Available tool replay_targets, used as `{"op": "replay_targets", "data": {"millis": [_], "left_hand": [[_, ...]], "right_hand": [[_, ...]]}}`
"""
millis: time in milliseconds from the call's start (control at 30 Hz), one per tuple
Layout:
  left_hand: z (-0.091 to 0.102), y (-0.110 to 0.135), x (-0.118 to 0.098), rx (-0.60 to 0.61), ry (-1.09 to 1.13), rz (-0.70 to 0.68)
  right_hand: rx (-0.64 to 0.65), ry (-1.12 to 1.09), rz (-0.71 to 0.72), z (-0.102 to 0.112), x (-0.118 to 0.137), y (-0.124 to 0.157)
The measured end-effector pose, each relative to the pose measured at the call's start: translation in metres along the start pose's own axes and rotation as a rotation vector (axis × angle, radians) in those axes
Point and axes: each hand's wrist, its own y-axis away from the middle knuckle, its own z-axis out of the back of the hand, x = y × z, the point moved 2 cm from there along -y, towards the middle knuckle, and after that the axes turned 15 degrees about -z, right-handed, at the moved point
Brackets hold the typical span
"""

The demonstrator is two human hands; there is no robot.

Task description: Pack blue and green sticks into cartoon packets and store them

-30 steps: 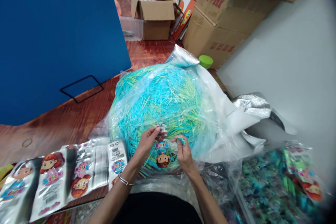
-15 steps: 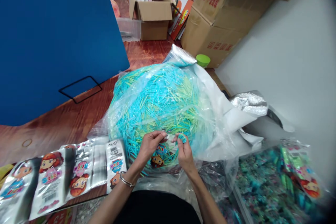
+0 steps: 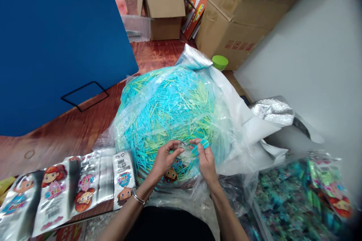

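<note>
In the middle, my left hand (image 3: 166,157) pinches the upper edge of a small printed pouch (image 3: 171,175), its cartoon face hanging below my fingers. A short bundle of turquoise sticks (image 3: 204,143) pokes out of my right hand (image 3: 207,161), which is closed round it beside the pouch's top. Whether the right fingertips also grip the pouch's rim I cannot tell. Right under both hands lies a big clear plastic bag (image 3: 166,101) full of loose turquoise and yellow-green sticks.
Silver printed pouches (image 3: 55,196) lie in overlapping rows at left. A bin (image 3: 294,196) of shiny green-blue packets stands at lower right. Foil-lined sheeting (image 3: 240,113) flanks the bag. Behind are a blue panel (image 3: 62,37), an open carton (image 3: 166,5), stacked cartons (image 3: 240,22) and a green cup (image 3: 220,61).
My right hand has shifted a little to the right, away from my left, and more of the turquoise bundle shows. The pouch's upper part is now stretched between the hands.
</note>
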Motion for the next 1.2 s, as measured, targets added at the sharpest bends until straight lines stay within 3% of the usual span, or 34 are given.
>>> {"op": "replay_targets", "data": {"millis": [300,467,733,1033,1200], "left_hand": [[-0.001,-0.005,-0.007,-0.061,-0.093,0.024],[-0.007,-0.007,-0.005,0.041,0.121,0.184],[-0.003,-0.013,-0.013,0.138,0.070,0.301],[-0.003,-0.027,-0.010,0.042,-0.047,0.301],[-0.004,-0.018,-0.006,0.046,-0.111,0.195]], "right_hand": [[0.128,0.302,0.073,-0.004,0.008,-0.013],[0.124,0.362,0.159,-0.006,0.013,-0.022],[0.164,0.397,0.185,-0.009,0.013,-0.030],[0.136,0.351,0.130,-0.011,0.023,-0.031],[0.097,0.362,0.135,-0.011,0.015,-0.023]]}}
